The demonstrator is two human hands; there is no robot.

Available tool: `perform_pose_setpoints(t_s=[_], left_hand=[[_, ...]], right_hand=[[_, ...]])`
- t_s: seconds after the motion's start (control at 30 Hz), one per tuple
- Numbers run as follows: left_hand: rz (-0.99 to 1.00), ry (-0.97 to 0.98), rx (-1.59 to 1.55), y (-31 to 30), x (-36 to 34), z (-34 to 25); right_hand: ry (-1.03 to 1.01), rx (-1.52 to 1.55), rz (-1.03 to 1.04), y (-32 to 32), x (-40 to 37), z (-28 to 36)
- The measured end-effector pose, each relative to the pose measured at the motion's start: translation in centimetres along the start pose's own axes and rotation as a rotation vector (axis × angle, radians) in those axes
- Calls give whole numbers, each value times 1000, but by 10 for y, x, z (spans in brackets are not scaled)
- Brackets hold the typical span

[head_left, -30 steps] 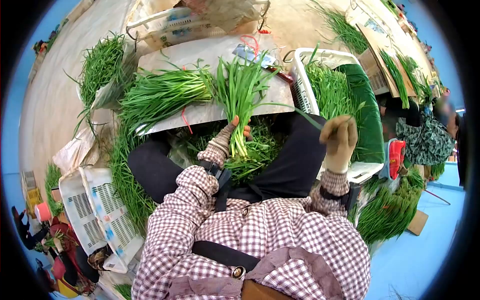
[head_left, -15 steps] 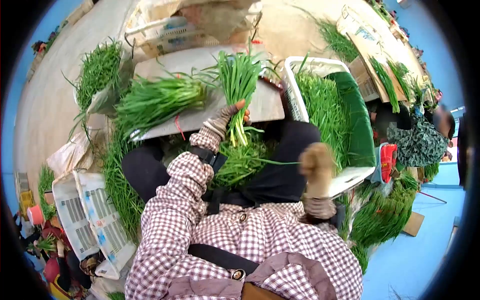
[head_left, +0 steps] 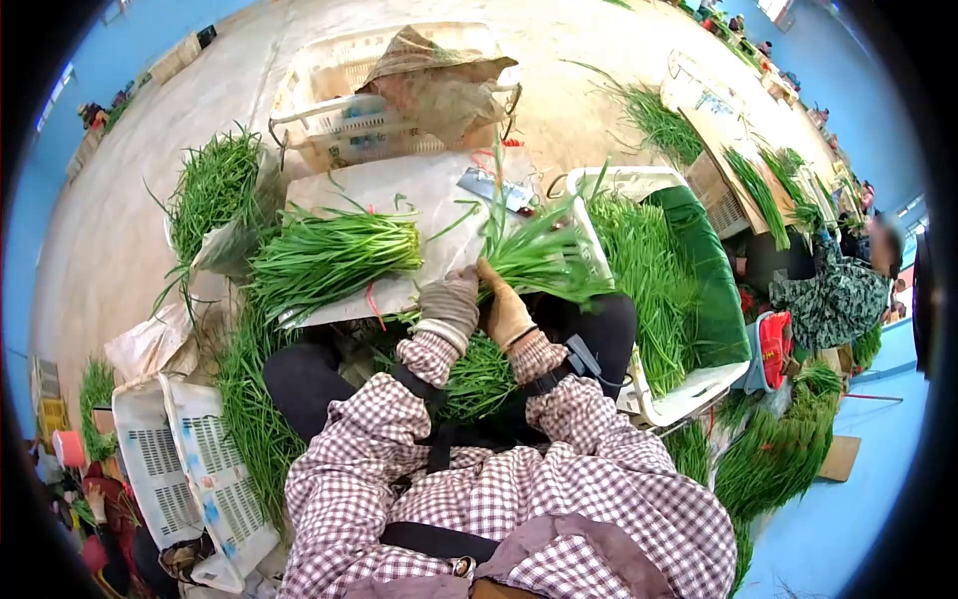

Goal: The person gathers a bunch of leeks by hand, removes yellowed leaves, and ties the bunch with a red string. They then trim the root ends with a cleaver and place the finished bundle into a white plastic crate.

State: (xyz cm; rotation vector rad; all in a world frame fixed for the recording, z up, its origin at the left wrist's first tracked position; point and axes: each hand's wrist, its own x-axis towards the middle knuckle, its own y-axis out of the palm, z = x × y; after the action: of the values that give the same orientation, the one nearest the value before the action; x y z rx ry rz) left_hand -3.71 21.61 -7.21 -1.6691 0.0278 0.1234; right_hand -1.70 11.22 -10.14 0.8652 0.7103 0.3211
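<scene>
Both gloved hands meet in front of my chest on one bunch of green chives [head_left: 544, 258]. My left hand [head_left: 449, 304] grips the white stem ends from the left. My right hand [head_left: 504, 311] clasps the same stems from the right, and the leaves fan out to the right over the basket rim. A tied bundle of chives [head_left: 329, 258] lies on the pale board [head_left: 429, 195] just left of my hands. Loose chives [head_left: 477, 374] are heaped in my lap between my dark trouser legs.
A white basket [head_left: 659, 404] full of chives with a green cloth stands at my right. A knife [head_left: 496, 188] lies on the board. An upturned white crate [head_left: 185, 449] sits lower left; a crate under a brown sack [head_left: 439, 75] is ahead. A person [head_left: 838, 280] sits far right.
My right hand came in from the right and closed on the bunch beside my left hand. The bunch tipped from upright to leaning right. The view tilted upward.
</scene>
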Motion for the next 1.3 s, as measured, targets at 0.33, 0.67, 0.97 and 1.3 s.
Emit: perform_pose_setpoints(t_s=[0.33, 0.67, 0.97, 1.3], left_hand=[[-27, 22, -162, 13, -44, 15], [-306, 296, -1182, -4, 21, 17], [-125, 446, -1659, -90, 91, -13], [7, 90, -1614, -27, 140, -7]], right_hand=[[-114, -10, 54, -4, 8, 19], [-1080, -1164, 109, 47, -11, 93], [-638, -719, 493, 33, 56, 116], [-545, -1425, 130, 34, 39, 136]])
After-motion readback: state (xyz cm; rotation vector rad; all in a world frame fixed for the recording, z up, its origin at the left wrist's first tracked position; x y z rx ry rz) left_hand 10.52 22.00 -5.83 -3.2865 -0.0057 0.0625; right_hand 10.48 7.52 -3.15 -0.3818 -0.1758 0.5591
